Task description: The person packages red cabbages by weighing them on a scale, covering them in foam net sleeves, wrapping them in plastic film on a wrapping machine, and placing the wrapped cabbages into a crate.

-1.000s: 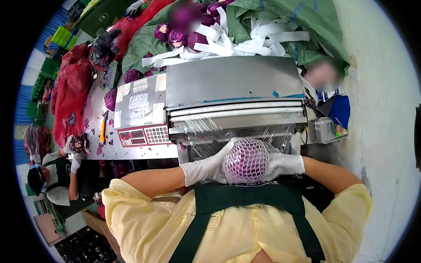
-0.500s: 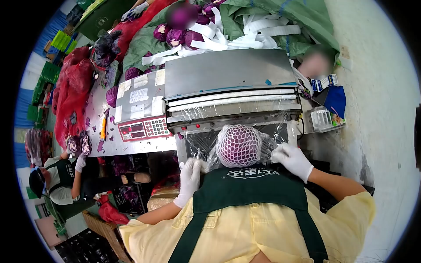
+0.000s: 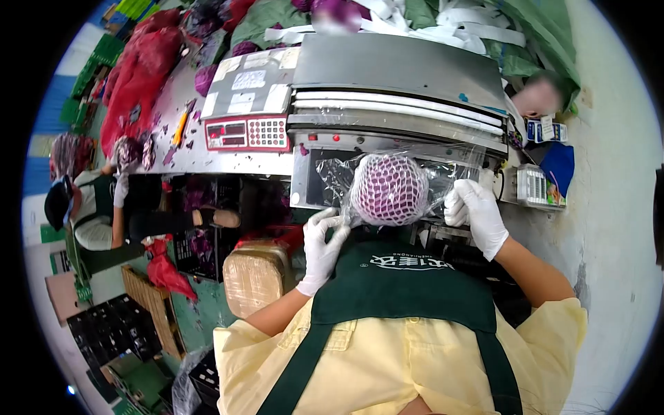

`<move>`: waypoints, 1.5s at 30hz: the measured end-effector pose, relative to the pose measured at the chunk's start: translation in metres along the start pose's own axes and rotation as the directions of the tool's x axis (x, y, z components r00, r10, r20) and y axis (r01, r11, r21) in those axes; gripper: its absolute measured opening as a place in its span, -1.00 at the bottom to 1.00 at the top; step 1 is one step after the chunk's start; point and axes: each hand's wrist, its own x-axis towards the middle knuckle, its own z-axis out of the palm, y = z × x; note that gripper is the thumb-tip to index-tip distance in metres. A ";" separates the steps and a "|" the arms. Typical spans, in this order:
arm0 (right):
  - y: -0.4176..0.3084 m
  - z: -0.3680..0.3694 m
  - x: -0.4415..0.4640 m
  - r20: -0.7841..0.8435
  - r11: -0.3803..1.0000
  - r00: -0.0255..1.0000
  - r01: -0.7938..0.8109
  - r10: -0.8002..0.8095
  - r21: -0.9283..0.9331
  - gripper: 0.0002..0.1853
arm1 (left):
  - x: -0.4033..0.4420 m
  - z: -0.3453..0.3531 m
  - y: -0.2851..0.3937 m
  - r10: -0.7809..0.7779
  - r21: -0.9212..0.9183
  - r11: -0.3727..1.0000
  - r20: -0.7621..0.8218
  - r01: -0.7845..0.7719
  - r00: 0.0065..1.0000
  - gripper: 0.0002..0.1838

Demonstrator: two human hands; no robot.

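Observation:
A red cabbage (image 3: 389, 192) in a white foam net sits on clear plastic film (image 3: 333, 173) at the front of a wrapping machine (image 3: 398, 66). The film bunches up on both sides of it. My gloved left hand (image 3: 321, 250), at the cabbage's lower left, has thumb and fingertips closed on the near film edge. To the right, my gloved right hand (image 3: 480, 216) pinches the film with curled fingers. Neither hand seems to press on the cabbage itself; the exact grip on the thin film is partly hidden.
A scale (image 3: 247, 104) stands left of the machine, with an orange-handled knife (image 3: 182, 124) beyond it. White foam strips (image 3: 477, 28) lie behind. At left, a co-worker (image 3: 97, 207) handles a cabbage. A taped carton (image 3: 256, 280) is below, left of my arm.
My view has tilted and shifted, so the machine and cabbage appear higher and further right. Both hands stay at the film; the fingers of my left hand are placed differently on its edge.

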 end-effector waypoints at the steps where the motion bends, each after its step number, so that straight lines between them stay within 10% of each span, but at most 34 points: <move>1: -0.002 0.002 -0.002 -0.001 1.000 1.000 0.010 -0.010 -0.010 -0.62 | 0.005 0.002 0.001 0.027 -0.105 0.994 -0.102 -0.037 0.994 -0.88; 2: -0.004 0.003 -0.003 -0.002 1.000 1.000 0.019 -0.019 -0.019 -0.61 | 0.012 0.004 0.006 0.142 -0.063 0.986 -0.192 -0.156 0.971 -0.96; 5: -0.007 0.003 -0.005 0.011 0.999 0.999 0.048 -0.048 0.000 -0.60 | 0.026 0.014 0.034 -0.227 -0.645 0.759 -0.139 0.086 0.964 -0.75; 8: -0.009 -0.002 -0.008 -0.051 0.998 0.996 0.068 -0.068 -0.002 -0.60 | 0.056 0.010 0.042 -0.329 -0.977 0.201 -0.003 0.068 0.944 -0.69; 16: 0.091 -0.015 -0.002 -0.080 0.818 0.832 -0.554 0.549 -0.153 -0.59 | 0.002 -0.038 -0.047 -0.772 -0.488 0.422 0.248 0.764 0.586 -0.73; 19: 0.148 0.003 0.028 -0.013 0.772 0.843 -0.499 0.538 -0.393 -0.58 | 0.014 -0.019 -0.092 -0.613 -0.075 0.668 0.508 0.741 0.605 -0.69; 21: 0.191 0.031 0.054 0.173 0.675 0.936 -0.086 0.307 -0.733 -0.64 | 0.004 0.040 -0.186 -0.039 -0.095 0.982 0.748 0.165 0.662 -0.67; 22: 0.208 0.053 0.063 0.337 0.454 0.932 0.246 0.131 -0.856 -0.66 | 0.031 0.032 -0.111 -0.399 -0.036 0.728 0.790 0.685 0.465 -0.64; 24: 0.243 0.068 0.075 0.360 0.590 0.932 0.270 0.039 -0.761 -0.67 | 0.054 0.033 -0.086 -0.116 0.003 0.968 0.891 0.251 0.439 -0.63; 27: 0.288 0.088 0.087 0.361 0.866 0.902 0.363 -0.235 -0.344 -0.67 | 0.056 0.022 -0.090 -0.060 -0.197 0.827 0.900 0.526 0.432 -0.60; 29: 0.106 0.134 0.055 0.401 -0.001 0.876 0.417 0.269 -0.909 -0.65 | 0.062 -0.001 -0.082 -0.045 -0.281 0.638 0.916 0.717 0.399 -0.58; 30: 0.122 0.131 0.063 0.268 0.319 0.935 0.188 0.232 -0.929 -0.70 | 0.067 -0.013 -0.078 -0.032 -0.306 0.557 0.921 0.772 0.389 -0.57; 32: 0.041 0.164 0.043 0.170 0.277 0.983 0.182 -0.065 -0.944 -0.78 | 0.075 -0.034 -0.067 0.003 -0.346 0.445 0.923 0.826 0.385 -0.54; 35: 0.008 0.183 0.055 0.386 0.182 0.685 0.602 -0.618 -0.778 -0.80 | 0.089 -0.059 -0.056 0.041 -0.389 0.368 0.914 0.844 0.403 -0.51; 36: -0.020 0.198 0.055 0.309 0.477 0.612 0.776 -0.728 -0.413 -0.70 | 0.094 -0.067 -0.053 0.051 -0.400 0.357 0.911 0.844 0.410 -0.49; 38: -0.056 0.237 0.039 0.508 0.866 0.714 0.296 -0.481 0.404 -0.53 | 0.105 -0.082 -0.049 0.067 -0.417 0.352 0.904 0.838 0.422 -0.47; 42: -0.062 0.232 0.025 0.442 0.863 0.846 0.042 -0.299 0.503 -0.53 | 0.135 -0.103 -0.032 0.083 -0.426 0.455 0.895 0.782 0.439 -0.42; 45: -0.045 0.205 0.032 0.018 0.797 0.879 0.423 -0.476 0.431 -0.64 | 0.172 -0.104 -0.007 0.170 -0.416 0.715 0.883 0.562 0.437 -0.37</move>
